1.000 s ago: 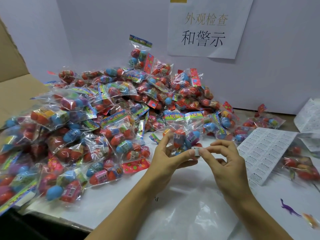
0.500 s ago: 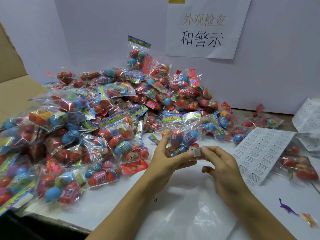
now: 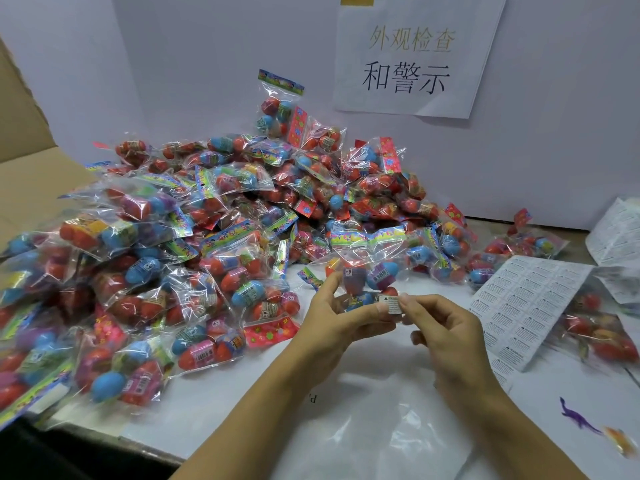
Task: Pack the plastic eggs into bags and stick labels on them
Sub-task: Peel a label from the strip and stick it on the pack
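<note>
Between my two hands, just in front of big bag pile (image 3: 214, 244): small label (image 3: 389, 304) upright, its left edge under my left thumb. Left hand (image 3: 337, 327) grips held bag of eggs (image 3: 363, 278). Right hand (image 3: 446, 337) fingers (image 3: 410, 301) pinch label's right edge. Label lies against bag's lower corner; next, I judge, press flat. Label sheet (image 3: 519, 306) right of hands.

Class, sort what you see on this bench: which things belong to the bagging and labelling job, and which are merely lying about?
Job:
left hand holding bag of eggs
right hand pinching label
label sheet
pile of packed bags

Lying about:
purple toy dinosaur
wall notice
cardboard flap
</note>
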`<action>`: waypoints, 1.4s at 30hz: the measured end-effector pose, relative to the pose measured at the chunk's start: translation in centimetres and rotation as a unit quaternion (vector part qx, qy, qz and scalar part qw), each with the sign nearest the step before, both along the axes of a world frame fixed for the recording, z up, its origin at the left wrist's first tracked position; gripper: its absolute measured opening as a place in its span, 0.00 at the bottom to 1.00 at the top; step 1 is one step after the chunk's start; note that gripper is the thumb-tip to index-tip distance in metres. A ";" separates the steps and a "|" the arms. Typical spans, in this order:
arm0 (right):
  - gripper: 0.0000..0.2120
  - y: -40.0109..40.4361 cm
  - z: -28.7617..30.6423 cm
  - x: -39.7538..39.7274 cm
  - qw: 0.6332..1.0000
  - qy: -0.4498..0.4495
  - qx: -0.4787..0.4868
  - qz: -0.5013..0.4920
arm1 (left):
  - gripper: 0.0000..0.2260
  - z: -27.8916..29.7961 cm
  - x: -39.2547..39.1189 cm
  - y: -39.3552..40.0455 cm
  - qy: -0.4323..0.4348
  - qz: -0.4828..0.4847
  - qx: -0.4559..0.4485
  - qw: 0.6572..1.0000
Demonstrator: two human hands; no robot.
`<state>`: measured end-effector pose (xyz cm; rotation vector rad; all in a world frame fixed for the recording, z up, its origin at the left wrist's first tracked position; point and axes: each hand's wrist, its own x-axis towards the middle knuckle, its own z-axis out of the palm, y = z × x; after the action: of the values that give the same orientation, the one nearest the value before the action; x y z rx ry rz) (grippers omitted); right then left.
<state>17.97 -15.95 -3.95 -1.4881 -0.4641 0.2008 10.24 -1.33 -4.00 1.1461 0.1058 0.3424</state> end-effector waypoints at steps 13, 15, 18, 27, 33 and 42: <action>0.12 -0.1 0.3 -0.5 0.998 -0.059 -0.026 0.005 | 0.25 0.0 0.0 0.2 -0.001 -0.007 -0.005 1.000; 0.06 0.0 0.3 -0.3 0.998 -0.059 -0.011 0.003 | 0.24 0.0 0.0 0.2 -0.001 -0.007 -0.011 1.000; 0.06 -0.1 0.1 -0.1 0.998 -0.063 0.001 0.005 | 0.24 -0.1 0.1 0.3 0.001 -0.005 -0.021 1.000; 0.11 0.0 0.4 -0.5 0.999 -0.043 -0.012 0.019 | 0.26 0.1 -0.1 0.2 0.020 0.027 -0.024 0.999; 0.09 -0.4 0.1 0.0 0.998 -0.044 -0.020 0.035 | 0.19 0.0 0.1 0.5 0.040 0.040 -0.023 0.998; 0.09 -0.3 0.0 0.3 0.999 -0.032 0.003 0.017 | 0.25 0.4 -0.2 0.1 0.012 -0.008 -0.005 1.000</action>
<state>18.25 -16.28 -3.90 -1.4848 -0.5418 0.1792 10.07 -1.19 -3.64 1.1407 0.1193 0.3136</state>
